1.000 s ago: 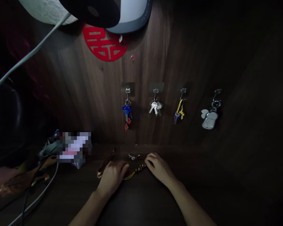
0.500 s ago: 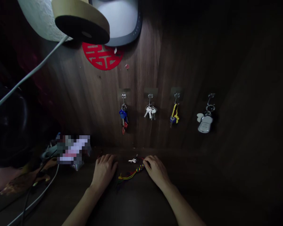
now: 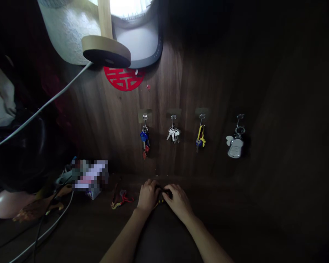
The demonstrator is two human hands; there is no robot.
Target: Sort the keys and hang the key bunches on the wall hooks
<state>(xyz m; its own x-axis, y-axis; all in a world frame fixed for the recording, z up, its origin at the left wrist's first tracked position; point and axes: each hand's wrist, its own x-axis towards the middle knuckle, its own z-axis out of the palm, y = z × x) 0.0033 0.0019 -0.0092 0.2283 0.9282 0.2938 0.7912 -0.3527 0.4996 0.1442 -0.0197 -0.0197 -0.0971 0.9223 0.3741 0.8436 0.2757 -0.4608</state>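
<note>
My left hand (image 3: 148, 196) and my right hand (image 3: 178, 201) are close together on the dark wooden surface, fingers bent inward. Between them is a braided cord keychain (image 3: 161, 201), mostly covered; only a few yellow and blue bits of it show. Both hands appear closed on it, and its key is out of sight. To the left of my left hand lies a small bundle of red and yellowish cords (image 3: 123, 199). On the panel behind hang a blue key set (image 3: 144, 137), silver keys (image 3: 173, 134), a key on a yellow cord (image 3: 200, 138) and a grey key fob (image 3: 235, 148).
A lamp with a round wooden base (image 3: 106, 51) and pale caps (image 3: 138, 40) are at the top, near a red paper cutout (image 3: 124, 79). A blurred box (image 3: 91, 179), a white cable (image 3: 46, 104) and a pink round object (image 3: 12, 204) occupy the left.
My left hand has moved right from the surface to the cord keychain, uncovering the red and yellowish cords. The keychain and its key are now mostly hidden between my hands. The view has shifted slightly.
</note>
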